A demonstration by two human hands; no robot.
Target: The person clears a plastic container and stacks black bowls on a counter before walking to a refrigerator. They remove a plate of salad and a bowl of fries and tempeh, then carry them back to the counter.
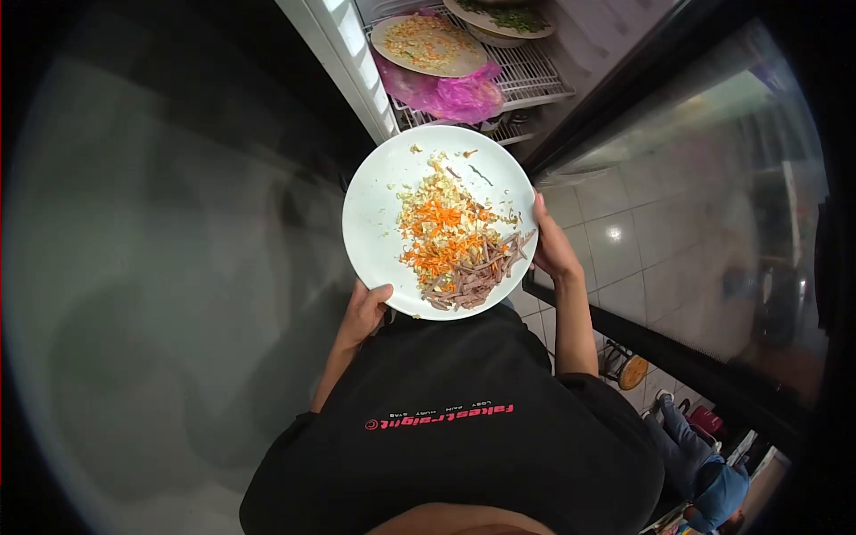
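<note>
Wire shelves [528, 75] and tiled floor [535, 326] lie beyond the held plate [374, 214].

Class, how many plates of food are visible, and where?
3: one plate held in the left hand and right hand; a second plate over the pink bag in the refrigerator; a third plate, bearing greens, right of that, partly out of frame. More may be hidden inside.
</note>
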